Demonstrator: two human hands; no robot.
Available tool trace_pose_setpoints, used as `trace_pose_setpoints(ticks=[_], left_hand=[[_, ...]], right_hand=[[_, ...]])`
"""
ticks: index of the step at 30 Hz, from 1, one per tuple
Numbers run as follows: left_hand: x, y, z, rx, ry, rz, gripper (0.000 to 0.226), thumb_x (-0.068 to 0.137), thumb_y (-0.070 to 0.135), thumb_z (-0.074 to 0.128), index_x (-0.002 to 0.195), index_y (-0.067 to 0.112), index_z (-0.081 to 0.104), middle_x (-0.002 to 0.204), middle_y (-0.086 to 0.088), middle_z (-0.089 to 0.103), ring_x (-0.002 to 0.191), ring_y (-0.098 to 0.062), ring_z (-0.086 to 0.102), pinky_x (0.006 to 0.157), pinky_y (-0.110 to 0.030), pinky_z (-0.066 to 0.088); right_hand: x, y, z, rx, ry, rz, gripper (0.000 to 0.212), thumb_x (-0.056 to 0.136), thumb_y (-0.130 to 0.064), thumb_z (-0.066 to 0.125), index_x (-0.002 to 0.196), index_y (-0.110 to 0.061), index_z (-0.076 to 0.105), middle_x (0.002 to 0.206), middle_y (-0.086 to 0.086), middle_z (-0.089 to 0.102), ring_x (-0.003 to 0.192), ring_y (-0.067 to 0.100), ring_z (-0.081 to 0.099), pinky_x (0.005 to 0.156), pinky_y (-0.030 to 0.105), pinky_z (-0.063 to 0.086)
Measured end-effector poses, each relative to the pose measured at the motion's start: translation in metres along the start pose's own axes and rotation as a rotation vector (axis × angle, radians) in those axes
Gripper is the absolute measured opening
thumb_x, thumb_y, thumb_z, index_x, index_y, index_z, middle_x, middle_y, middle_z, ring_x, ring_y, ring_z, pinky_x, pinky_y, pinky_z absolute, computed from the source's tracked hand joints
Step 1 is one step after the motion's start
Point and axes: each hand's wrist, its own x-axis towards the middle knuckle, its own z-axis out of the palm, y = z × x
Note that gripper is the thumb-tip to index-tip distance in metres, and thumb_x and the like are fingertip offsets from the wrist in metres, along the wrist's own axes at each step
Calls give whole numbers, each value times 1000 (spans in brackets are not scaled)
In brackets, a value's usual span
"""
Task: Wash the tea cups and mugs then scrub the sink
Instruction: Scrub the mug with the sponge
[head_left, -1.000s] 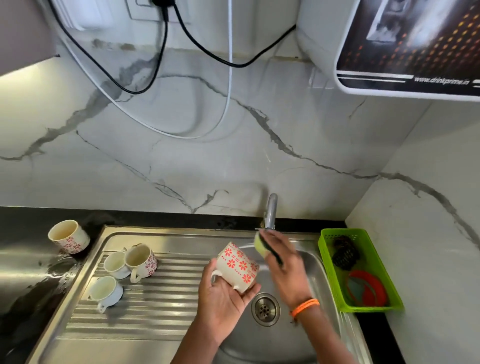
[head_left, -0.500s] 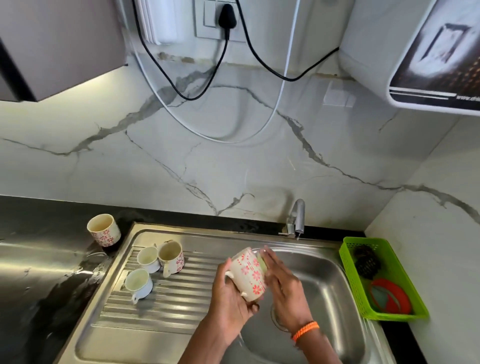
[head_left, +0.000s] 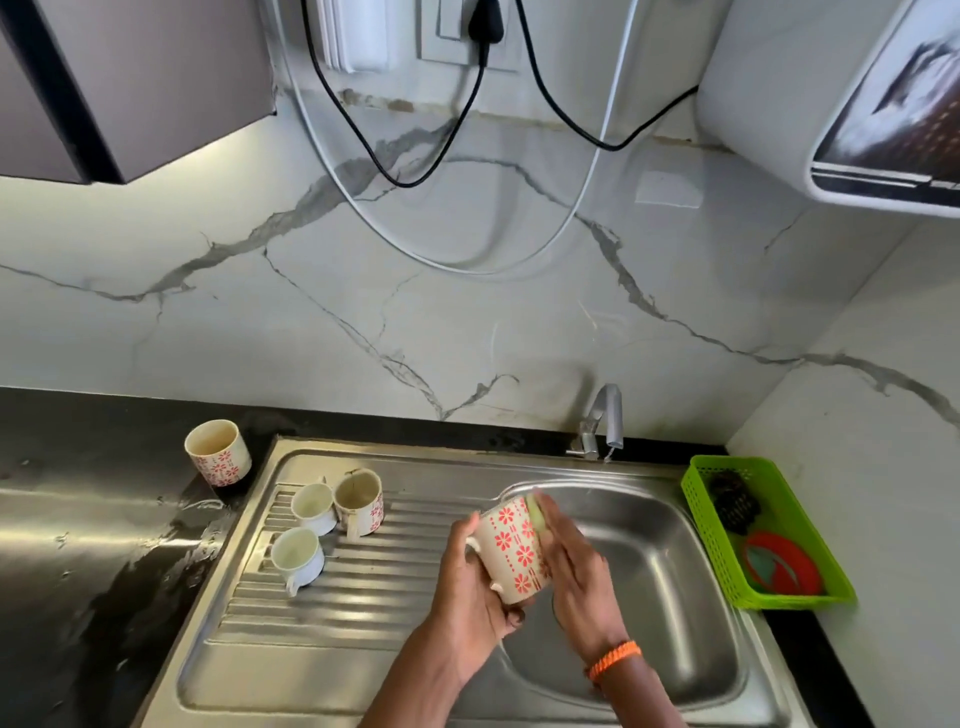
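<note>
The left hand (head_left: 470, 582) holds a flowered mug (head_left: 511, 556) over the left edge of the sink (head_left: 675, 597), with its fingers curled around the body of the mug. The right hand (head_left: 576, 566) presses a green sponge (head_left: 535, 512) against the mouth of the mug; its grip on the sponge is blurred, so I cannot tell how the fingers lie.

I think the main risk is that the wet mug slips from the left hand while the other hand scrubs, and hits the steel basin. Three cups (head_left: 317, 530) stand close together on the drainboard, and one more mug (head_left: 217, 452) stands on the black counter (head_left: 78, 545), just beside the sink edge. An elbow could knock them.
</note>
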Motion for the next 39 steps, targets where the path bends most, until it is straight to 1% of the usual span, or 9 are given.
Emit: trace_pose_setpoints(ticks=[4, 8, 12, 14, 16, 23, 28, 31, 39], left_hand=[[-1, -5, 2, 47, -32, 40, 81, 85, 85, 53, 114, 11, 72, 86, -11, 64, 68, -20, 55, 59, -31, 37], [1, 2, -5, 42, -58, 92, 86, 88, 87, 50, 132, 17, 74, 113, -14, 72, 85, -21, 61, 65, -33, 37], [4, 1, -10, 77, -79, 53, 93, 86, 91, 45, 129, 14, 76, 115, -21, 72, 84, -27, 67, 68, -37, 52], [3, -2, -2, 113, -79, 25, 94, 89, 88, 37, 129, 12, 75, 122, -24, 74, 101, -38, 74, 91, -53, 61], [4, -5, 7, 124, -45, 14, 94, 92, 86, 30, 133, 13, 72, 126, -23, 74, 116, -38, 73, 99, -64, 56], [22, 1, 15, -18, 96, 66, 91, 94, 83, 31, 134, 11, 72, 129, -21, 73, 115, -38, 74, 95, -51, 58], [33, -6, 16, 64, 80, 37, 104, 87, 90, 24, 134, 8, 67, 123, -28, 74, 110, -44, 74, 99, -66, 56], [32, -9, 24, 50, 17, 19, 102, 88, 88, 20, 137, 11, 65, 128, -26, 72, 119, -42, 71, 105, -73, 49], [35, 3, 40, -83, -45, 111, 82, 96, 75, 42, 141, 11, 67, 139, -22, 68, 115, -36, 71, 81, -43, 63]], right_hand=[[2, -31, 17, -103, 51, -146, 49, 110, -21, 46, 158, -31, 44, 166, -15, 36, 156, 9, 29, 128, 38, 28], [-29, -22, 16, -323, -85, -301, 55, 109, -13, 49, 161, -26, 37, 173, -8, 23, 161, 17, 14, 130, 32, 18], [-40, 2, 10, -9, 46, -48, 55, 110, -14, 51, 157, -40, 41, 167, -15, 36, 156, 9, 29, 127, 41, 27], [-25, -1, 11, 172, 126, 104, 51, 110, -20, 50, 155, -45, 44, 162, -18, 43, 152, 6, 38, 125, 48, 35], [-11, -9, 14, 162, 162, 89, 49, 111, -21, 49, 156, -39, 44, 163, -19, 40, 153, 5, 34, 126, 46, 33], [-28, 1, 9, -285, -43, -215, 56, 110, -16, 50, 162, -29, 34, 174, -12, 16, 162, 14, 11, 130, 31, 18], [-16, 20, -10, -45, 49, 14, 54, 111, -21, 47, 160, -38, 36, 167, -22, 30, 158, 5, 22, 129, 45, 27], [9, 3, -12, 108, 98, 79, 51, 111, -28, 46, 157, -47, 37, 162, -24, 39, 152, 4, 35, 124, 38, 36], [-5, 7, -27, -203, -55, -227, 54, 109, -24, 46, 162, -25, 34, 173, -11, 21, 161, 17, 17, 127, 35, 26]])
